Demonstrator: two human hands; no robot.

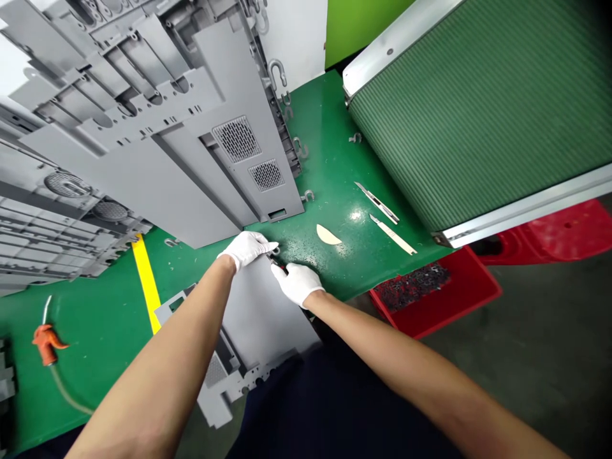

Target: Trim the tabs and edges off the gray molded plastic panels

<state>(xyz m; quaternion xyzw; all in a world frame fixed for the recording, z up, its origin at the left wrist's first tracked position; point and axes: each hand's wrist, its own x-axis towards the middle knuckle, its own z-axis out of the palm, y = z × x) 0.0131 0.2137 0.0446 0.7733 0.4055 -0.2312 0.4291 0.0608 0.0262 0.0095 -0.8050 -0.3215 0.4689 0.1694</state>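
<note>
A grey plastic panel lies at the table's front edge, against the dark clothing. My left hand, in a white glove, rests on the panel's far edge with its fingers together near a small hook-shaped grey piece. Close to its right, my gloved right hand is closed round a small dark tool whose tip meets the panel's far corner. The tool's exact type is too small to make out. Dark crumbs lie on the green table just beyond the hands.
Large grey panels stand stacked at the back left. Two craft knives and a cream half-disc lie right. A ribbed green conveyor, a red bin of scraps and an orange air gun flank the table.
</note>
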